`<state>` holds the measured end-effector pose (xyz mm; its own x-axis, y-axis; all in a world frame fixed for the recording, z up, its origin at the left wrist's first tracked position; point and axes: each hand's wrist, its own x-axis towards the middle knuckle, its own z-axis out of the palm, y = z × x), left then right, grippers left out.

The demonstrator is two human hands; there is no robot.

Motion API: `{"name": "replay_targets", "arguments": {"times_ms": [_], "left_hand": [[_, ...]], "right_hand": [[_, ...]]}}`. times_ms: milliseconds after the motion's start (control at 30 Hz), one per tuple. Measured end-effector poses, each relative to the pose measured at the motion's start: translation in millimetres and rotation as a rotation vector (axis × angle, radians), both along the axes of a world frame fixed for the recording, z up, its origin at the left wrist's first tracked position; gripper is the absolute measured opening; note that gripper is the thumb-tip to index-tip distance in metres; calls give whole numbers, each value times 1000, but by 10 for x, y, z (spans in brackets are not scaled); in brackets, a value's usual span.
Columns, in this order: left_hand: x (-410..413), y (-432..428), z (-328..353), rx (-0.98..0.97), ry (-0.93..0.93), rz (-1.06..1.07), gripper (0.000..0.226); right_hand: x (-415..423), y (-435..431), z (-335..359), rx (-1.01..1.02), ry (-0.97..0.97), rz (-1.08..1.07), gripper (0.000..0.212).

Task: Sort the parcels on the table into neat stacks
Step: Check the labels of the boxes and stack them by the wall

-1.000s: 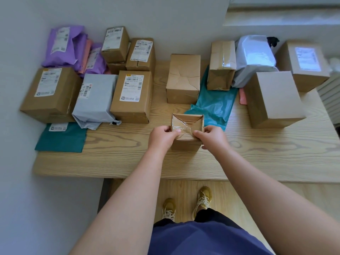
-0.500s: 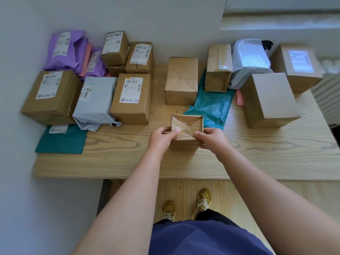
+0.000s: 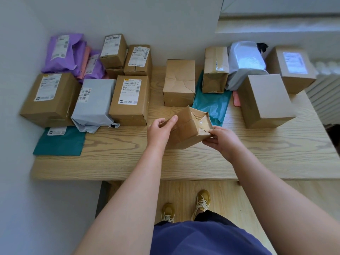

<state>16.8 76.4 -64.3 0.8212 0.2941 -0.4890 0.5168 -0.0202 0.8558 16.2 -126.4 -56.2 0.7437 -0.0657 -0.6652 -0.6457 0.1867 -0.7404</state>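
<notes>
Centre of frame, low over the worktop: small crumpled carton, tilted, between my hands. My left hand grips its left side, thumb on top. Fingers of my right hand pinch the torn, taped right end. Judgement: light, card soft and dented, tape slick; I should hold the firm side faces, not the ripped flap. Just behind: dented brown box, teal mailer.

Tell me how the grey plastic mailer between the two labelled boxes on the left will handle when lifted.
The grey mailer looks blocky, so it probably holds a box and should stay stiff. Its slack, crumpled tail at the near end would likely flop if grabbed. The smooth film may slip; gripping both sides seems safer.
</notes>
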Motion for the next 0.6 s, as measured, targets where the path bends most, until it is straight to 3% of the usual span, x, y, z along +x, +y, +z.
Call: {"name": "replay_targets", "arguments": {"times_ms": [167, 267, 367, 600], "left_hand": [[-27, 64, 18, -178, 60, 69, 61], [-94, 95, 55, -384, 163, 11, 52], [-159, 112, 32, -552, 200, -70, 64], [-175, 176, 58, -637, 287, -103, 70]], "right_hand": [[3, -8, 31, 76, 27, -74, 31], [-27, 15, 64, 119, 52, -100, 30], [-48, 11, 52, 124, 89, -135, 32], [-77, 35, 69, 57, 90, -91, 30]]}}
